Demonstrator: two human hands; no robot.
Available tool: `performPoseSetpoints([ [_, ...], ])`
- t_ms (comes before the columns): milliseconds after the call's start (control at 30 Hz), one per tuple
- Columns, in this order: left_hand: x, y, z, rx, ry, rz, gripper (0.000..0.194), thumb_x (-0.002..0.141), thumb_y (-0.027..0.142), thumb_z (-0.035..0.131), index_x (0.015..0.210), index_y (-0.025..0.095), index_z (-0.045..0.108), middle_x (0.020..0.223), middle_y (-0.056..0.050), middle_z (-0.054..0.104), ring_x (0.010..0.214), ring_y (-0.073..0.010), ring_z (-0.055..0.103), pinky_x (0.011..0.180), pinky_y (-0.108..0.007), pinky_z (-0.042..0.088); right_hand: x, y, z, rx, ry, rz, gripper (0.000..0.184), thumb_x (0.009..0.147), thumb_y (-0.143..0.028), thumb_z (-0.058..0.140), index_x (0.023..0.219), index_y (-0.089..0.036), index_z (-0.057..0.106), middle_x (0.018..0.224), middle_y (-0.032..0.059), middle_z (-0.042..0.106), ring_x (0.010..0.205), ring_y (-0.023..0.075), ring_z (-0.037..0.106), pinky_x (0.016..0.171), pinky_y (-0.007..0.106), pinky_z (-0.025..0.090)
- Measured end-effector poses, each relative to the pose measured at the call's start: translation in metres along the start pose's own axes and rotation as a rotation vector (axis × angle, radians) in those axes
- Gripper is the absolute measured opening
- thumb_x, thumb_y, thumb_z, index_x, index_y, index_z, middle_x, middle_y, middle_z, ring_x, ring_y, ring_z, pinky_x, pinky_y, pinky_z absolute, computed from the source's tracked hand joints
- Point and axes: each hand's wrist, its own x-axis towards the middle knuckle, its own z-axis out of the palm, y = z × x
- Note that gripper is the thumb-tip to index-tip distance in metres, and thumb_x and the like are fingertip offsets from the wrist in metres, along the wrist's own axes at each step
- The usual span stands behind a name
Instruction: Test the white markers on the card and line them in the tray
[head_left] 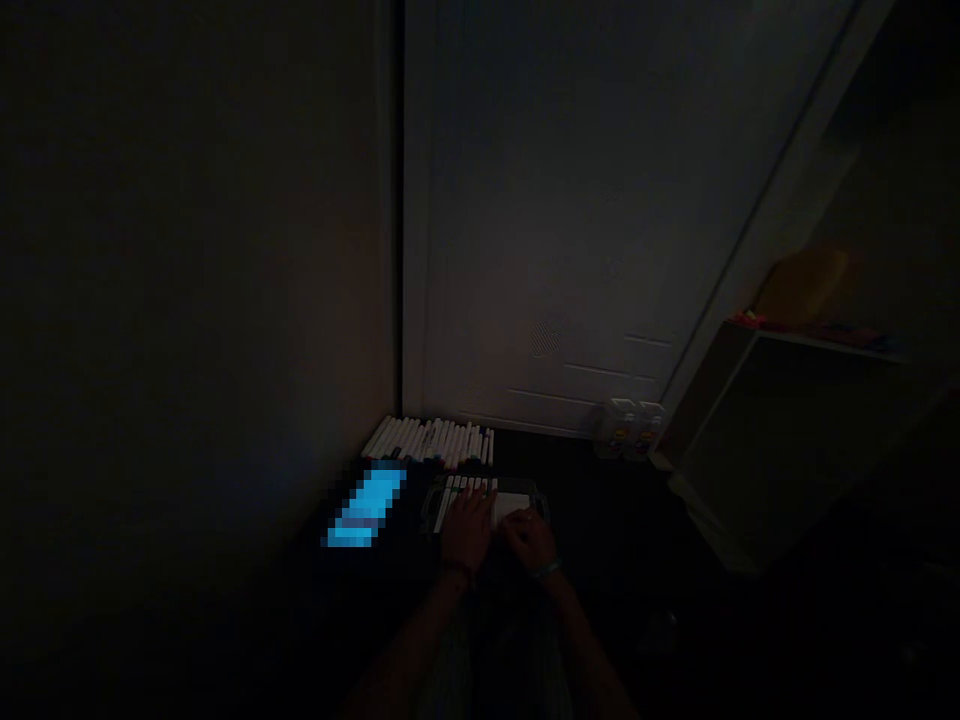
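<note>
In the dim head view, a shallow clear case (pixel 427 510) lies on the dark table in front of me. White markers (pixel 448 500) lie side by side in its left part. My left hand (pixel 469 525) rests flat across some of them, fingers stretched out. To the right in the case is a plain white surface (pixel 512 501), whose kind I cannot make out in the dark. My right hand (pixel 531 538) is at its lower edge with the fingers curled in. Whatever those fingers hold, if anything, is hidden.
A row of white markers (pixel 431 440) with coloured ends lies behind the case. A lit, blurred-out screen (pixel 367 505) is at the left. Two clear containers (pixel 621 428) stand at the back right. Walls border the dark table (pixel 600 510), and a cabinet (pixel 795 430) stands at the right.
</note>
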Motion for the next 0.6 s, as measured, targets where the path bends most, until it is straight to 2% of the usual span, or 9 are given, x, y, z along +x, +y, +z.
performPoseSetpoints([
  [200, -0.0004, 0.0015, -0.0008, 0.086, -0.035, -0.010, 0.046, 0.081, 0.016, 0.040, 0.125, 0.029, 0.040, 0.130, 0.001, 0.044, 0.121, -0.0207, 0.034, 0.099, -0.040, 0.026, 0.0001, -0.0003, -0.0010, -0.039, -0.067, 0.017, 0.030, 0.086, -0.027, 0.042, 0.076, -0.026, 0.070, 0.079, 0.0003, 0.067, 0.080, 0.0139, 0.056, 0.075, 0.024, 0.039],
  [400, -0.0015, 0.0012, 0.0006, 0.088, -0.020, 0.006, 0.045, 0.082, 0.017, 0.037, 0.125, 0.031, 0.039, 0.130, 0.003, 0.043, 0.122, -0.0209, 0.032, 0.099, -0.041, 0.026, -0.0017, 0.0014, 0.0016, -0.069, -0.014, 0.042, 0.030, 0.086, -0.026, 0.041, 0.079, -0.023, 0.070, 0.078, 0.0017, 0.067, 0.081, 0.0142, 0.057, 0.075, 0.024, 0.040],
  [600, -0.0010, -0.0002, 0.0026, 0.064, -0.019, 0.014, 0.044, 0.081, 0.018, 0.039, 0.123, 0.031, 0.042, 0.131, 0.003, 0.042, 0.122, -0.0204, 0.032, 0.099, -0.041, 0.025, -0.0016, -0.0018, -0.0015, -0.063, -0.055, 0.050, 0.033, 0.088, -0.025, 0.037, 0.082, -0.024, 0.069, 0.077, 0.0011, 0.068, 0.079, 0.0136, 0.059, 0.076, 0.024, 0.041],
])
